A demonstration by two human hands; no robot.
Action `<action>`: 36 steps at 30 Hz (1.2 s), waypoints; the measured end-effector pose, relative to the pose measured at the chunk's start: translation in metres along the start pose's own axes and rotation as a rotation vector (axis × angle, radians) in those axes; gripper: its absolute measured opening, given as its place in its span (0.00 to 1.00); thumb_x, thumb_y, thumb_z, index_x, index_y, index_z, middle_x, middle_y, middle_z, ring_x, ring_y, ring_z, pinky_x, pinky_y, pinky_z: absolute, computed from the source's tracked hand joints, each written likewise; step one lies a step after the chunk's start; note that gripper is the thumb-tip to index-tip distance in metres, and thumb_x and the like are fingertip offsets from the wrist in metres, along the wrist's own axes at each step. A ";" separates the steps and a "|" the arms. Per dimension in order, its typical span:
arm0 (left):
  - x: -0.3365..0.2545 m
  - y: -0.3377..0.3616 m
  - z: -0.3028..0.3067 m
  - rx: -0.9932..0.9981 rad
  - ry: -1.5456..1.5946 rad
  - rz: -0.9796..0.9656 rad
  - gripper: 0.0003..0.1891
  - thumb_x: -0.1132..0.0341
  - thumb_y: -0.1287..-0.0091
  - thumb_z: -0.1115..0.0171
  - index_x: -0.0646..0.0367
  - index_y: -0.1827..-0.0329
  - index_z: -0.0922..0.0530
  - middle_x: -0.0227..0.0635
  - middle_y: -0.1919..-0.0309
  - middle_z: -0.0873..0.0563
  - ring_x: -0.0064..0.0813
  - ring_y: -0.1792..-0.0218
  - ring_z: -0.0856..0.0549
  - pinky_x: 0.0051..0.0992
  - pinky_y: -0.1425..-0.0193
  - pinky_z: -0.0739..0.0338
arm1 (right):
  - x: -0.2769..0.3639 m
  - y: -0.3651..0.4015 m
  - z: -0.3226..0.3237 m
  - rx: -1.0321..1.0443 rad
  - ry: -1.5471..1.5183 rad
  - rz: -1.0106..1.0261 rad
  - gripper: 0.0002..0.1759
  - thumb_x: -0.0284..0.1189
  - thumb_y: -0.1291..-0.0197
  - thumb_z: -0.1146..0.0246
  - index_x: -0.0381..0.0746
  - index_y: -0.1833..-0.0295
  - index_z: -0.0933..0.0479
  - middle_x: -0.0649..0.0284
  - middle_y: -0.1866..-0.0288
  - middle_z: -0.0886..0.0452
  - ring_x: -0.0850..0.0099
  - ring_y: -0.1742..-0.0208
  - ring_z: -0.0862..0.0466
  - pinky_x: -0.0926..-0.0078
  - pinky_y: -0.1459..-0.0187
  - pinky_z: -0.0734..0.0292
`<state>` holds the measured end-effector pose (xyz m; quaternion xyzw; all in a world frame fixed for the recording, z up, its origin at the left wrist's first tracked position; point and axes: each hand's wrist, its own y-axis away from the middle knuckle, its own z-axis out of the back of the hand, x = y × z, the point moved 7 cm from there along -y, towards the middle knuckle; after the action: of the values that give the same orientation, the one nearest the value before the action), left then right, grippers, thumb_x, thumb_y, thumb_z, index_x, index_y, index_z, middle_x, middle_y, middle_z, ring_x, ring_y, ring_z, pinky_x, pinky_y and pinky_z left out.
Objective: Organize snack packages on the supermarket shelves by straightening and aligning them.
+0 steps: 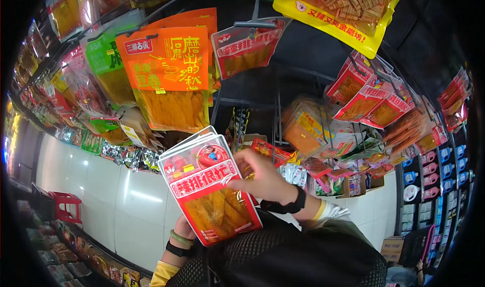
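While the stack of red packets point(209, 193) sits low in the middle of the view, in front of the person's chest and above a black mesh garment point(283, 256), none of it hangs on the display yet. The left hand point(182, 228) is almost wholly hidden behind the stack's lower edge, with only the wrist and its bands showing; its grip seems clamped on the stack from behind, since the stack rests there. The right hand point(262, 178) meets the stack's right edge, thumb on the front and fingers curled round, so that its grip looks closed on the top packets; whether it is peeling one off cannot be told.

Above, the rack is already well filled: orange packets point(169, 80) hang just over the stack; a red-edged packet point(245, 47) hangs on a peg point(255, 23) to their right; a yellow packet point(338, 9) and more red ones point(374, 97) hang further right.

As a judgement, the work is at an early or middle point; several packets remain in hand, and each would need lifting to a peg.
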<state>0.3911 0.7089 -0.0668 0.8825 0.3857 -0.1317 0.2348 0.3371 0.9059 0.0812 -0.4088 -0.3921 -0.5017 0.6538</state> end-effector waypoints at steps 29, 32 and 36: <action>-0.040 0.029 -0.012 -0.018 -0.019 -0.354 0.34 0.65 0.48 0.42 0.63 0.36 0.39 0.43 0.41 0.28 0.42 0.42 0.27 0.41 0.36 0.33 | 0.072 -0.065 0.108 -0.270 -0.869 0.328 0.11 0.26 0.34 0.49 0.33 0.49 0.31 0.60 0.54 0.21 0.75 0.55 0.20 0.76 0.53 0.23; -0.039 0.031 -0.011 -0.012 -0.019 -0.357 0.34 0.66 0.49 0.41 0.63 0.36 0.38 0.42 0.41 0.28 0.42 0.42 0.26 0.41 0.36 0.33 | 0.071 -0.062 0.106 -0.282 -0.893 0.307 0.11 0.26 0.34 0.49 0.33 0.49 0.31 0.60 0.54 0.21 0.75 0.55 0.20 0.76 0.53 0.23; -0.037 0.030 -0.006 -0.026 -0.048 -0.343 0.34 0.65 0.49 0.42 0.63 0.36 0.38 0.43 0.41 0.27 0.43 0.42 0.26 0.42 0.36 0.33 | 0.071 -0.061 0.097 -0.291 -0.852 0.299 0.10 0.26 0.35 0.49 0.34 0.50 0.30 0.61 0.56 0.21 0.78 0.56 0.20 0.78 0.53 0.24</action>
<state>0.3892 0.6712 -0.0367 0.7972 0.5267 -0.1857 0.2294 0.2812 0.9627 0.1899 -0.7174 -0.4878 -0.2394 0.4360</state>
